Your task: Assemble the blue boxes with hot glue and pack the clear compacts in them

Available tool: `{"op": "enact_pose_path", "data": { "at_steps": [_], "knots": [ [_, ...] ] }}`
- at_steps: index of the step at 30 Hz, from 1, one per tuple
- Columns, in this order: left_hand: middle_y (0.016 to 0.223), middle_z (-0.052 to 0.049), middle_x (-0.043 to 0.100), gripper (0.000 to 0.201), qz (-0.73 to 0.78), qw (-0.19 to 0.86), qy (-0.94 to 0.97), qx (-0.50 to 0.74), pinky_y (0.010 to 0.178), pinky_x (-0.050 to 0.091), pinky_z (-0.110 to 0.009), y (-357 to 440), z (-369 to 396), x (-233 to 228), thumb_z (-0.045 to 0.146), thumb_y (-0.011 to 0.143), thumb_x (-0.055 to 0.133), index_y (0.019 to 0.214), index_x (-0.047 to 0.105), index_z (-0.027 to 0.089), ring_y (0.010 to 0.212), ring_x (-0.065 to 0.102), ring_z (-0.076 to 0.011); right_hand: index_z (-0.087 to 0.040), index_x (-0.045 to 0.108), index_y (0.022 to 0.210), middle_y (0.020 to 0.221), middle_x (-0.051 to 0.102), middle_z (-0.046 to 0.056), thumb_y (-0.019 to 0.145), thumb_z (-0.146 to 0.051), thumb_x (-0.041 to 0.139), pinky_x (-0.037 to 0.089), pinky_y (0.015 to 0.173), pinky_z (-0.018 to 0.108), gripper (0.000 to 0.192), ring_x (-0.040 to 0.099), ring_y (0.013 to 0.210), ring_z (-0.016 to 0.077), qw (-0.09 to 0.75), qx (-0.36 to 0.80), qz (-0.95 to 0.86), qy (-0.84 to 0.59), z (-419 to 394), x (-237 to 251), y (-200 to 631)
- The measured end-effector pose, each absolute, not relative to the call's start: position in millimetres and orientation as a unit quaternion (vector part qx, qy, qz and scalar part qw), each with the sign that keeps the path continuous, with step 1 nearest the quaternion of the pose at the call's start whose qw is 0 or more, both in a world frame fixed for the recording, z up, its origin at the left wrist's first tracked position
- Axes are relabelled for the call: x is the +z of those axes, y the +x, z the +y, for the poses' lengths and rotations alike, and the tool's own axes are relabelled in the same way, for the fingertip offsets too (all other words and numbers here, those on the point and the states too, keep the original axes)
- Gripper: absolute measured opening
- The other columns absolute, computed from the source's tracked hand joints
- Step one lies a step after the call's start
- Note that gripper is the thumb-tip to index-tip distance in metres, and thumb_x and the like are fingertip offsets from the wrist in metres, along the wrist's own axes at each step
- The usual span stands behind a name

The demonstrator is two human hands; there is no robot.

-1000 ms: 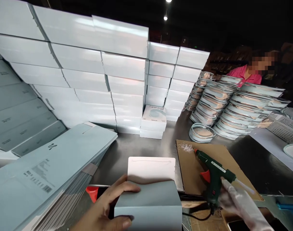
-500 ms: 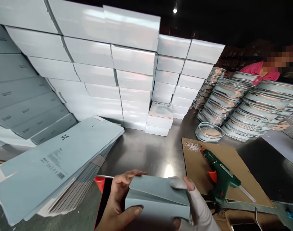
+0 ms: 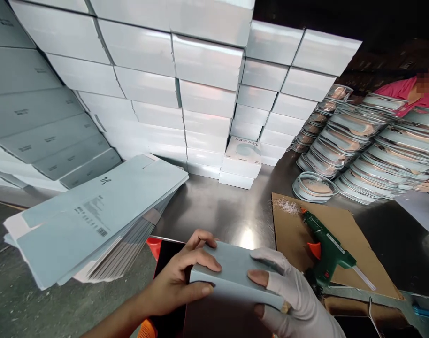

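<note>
Both hands grip a pale blue cardboard box (image 3: pixel 232 270) low in the middle of the view, its top closed. My left hand (image 3: pixel 179 279) is bare, with fingers laid over the box's left top and the thumb on its front. My right hand (image 3: pixel 288 293) wears a white glove with cut fingertips and clasps the box's right end. A green glue gun (image 3: pixel 325 251) with an orange trigger lies on a brown cardboard sheet (image 3: pixel 344 225) just right of my hands, untouched.
A slanting pile of flat blue box blanks (image 3: pixel 95 216) lies at left. Stacked closed white boxes (image 3: pixel 200 94) wall off the back of the steel table (image 3: pixel 214 211). Stacks of round clear-lidded trays (image 3: pixel 358 145) stand at right, with a person in a pink top (image 3: pixel 411 89) behind.
My right hand let go of the glue gun and came onto the box. The box's white flap got folded down shut, and both hands now press on the closed box.
</note>
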State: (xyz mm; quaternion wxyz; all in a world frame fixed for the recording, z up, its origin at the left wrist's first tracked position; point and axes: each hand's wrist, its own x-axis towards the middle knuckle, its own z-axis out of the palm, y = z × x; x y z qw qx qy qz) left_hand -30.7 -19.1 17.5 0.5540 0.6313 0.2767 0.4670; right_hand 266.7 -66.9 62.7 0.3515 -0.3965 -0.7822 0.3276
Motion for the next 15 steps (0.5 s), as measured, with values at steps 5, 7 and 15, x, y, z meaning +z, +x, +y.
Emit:
{"op": "enact_pose_path", "data": {
  "at_steps": [5, 7, 15],
  "knots": [
    [0.101, -0.003, 0.067, 0.052, 0.457, 0.531, 0.334, 0.631, 0.066, 0.053, -0.024, -30.8, -7.5, 14.1, 0.061, 0.064, 0.091, 0.095, 0.071, 0.025, 0.09, 0.065, -0.0225, -0.055, 0.045, 0.15, 0.163, 0.046, 0.0, 0.094, -0.058, 0.062, 0.059, 0.098, 0.052, 0.058, 0.056, 0.14, 0.0338, 0.495, 0.485, -0.578, -0.431, -64.1, 39.7, 284.1],
    [0.088, 0.002, 0.065, 0.057, 0.476, 0.531, 0.29, 0.638, 0.056, 0.05, -0.023, -18.9, -7.5, 6.1, 0.067, 0.075, 0.08, 0.112, 0.059, 0.029, 0.071, 0.065, -0.0185, -0.046, 0.057, 0.145, 0.15, 0.061, 0.008, 0.092, -0.054, 0.068, 0.06, 0.098, 0.05, 0.054, 0.065, 0.129, 0.0347, 0.491, 0.512, -0.526, -0.469, -66.3, 23.3, 288.9],
    [0.161, -0.009, 0.043, 0.074, 0.451, 0.254, 0.582, 0.628, 0.12, 0.036, -0.056, -14.8, -1.9, 11.0, 0.046, 0.069, 0.092, 0.132, 0.056, 0.033, 0.155, 0.03, -0.042, -0.042, 0.068, 0.135, 0.097, 0.082, 0.0, 0.091, -0.028, 0.074, 0.064, 0.078, 0.028, 0.046, 0.078, 0.081, 0.0202, 0.468, 0.268, -0.711, -0.45, -69.1, 79.3, 292.1]
  ]
}}
